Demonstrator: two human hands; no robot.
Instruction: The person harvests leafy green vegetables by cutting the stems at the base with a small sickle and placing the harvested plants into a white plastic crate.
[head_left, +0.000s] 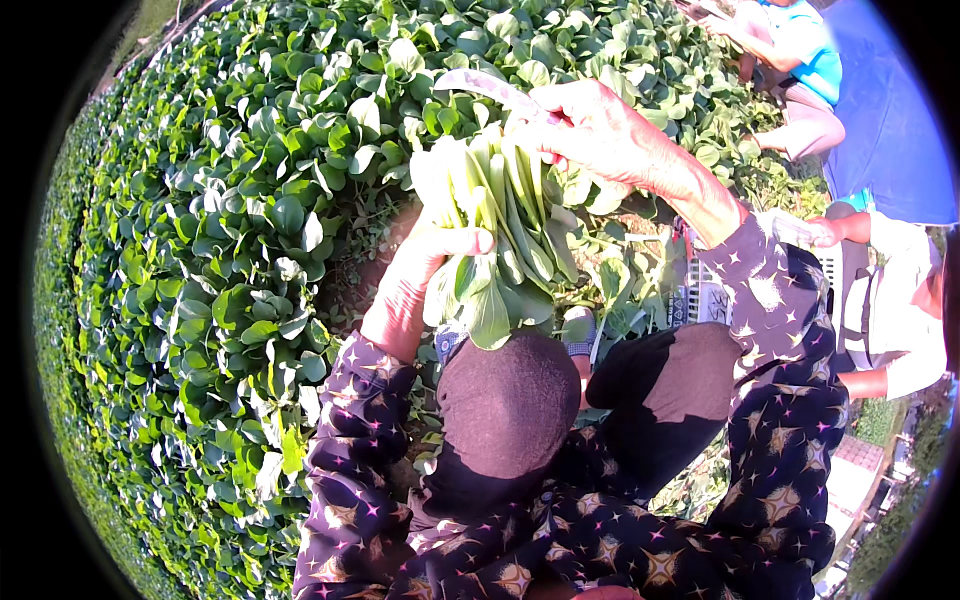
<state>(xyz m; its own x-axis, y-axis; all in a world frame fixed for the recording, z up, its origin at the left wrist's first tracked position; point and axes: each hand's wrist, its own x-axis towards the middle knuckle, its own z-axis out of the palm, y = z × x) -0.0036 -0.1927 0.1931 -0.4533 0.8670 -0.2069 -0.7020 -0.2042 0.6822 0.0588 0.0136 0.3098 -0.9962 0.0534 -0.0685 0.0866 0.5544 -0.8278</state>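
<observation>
My left hand (442, 247) grips a bunch of leafy greens (517, 217) that look like bok choy, thumb across the pale stalks. The cut stem ends point up and away from me, and the leaves hang toward my knee. My right hand (600, 135) is closed around a curved knife (480, 84), its handle hidden in my fingers. The blade points left, just beyond the stem ends. My right fingers are close to the upper stalks; I cannot tell whether they touch. Strong sunlight washes out the stem ends.
Dense rows of growing greens (247, 225) fill the left and far side. Loose leaves (622, 277) lie by my shoe (579, 330). A white plastic crate (705, 292) stands right of my knees. Two people (814, 52) (885, 307) are at the right, near a blue sheet (885, 120).
</observation>
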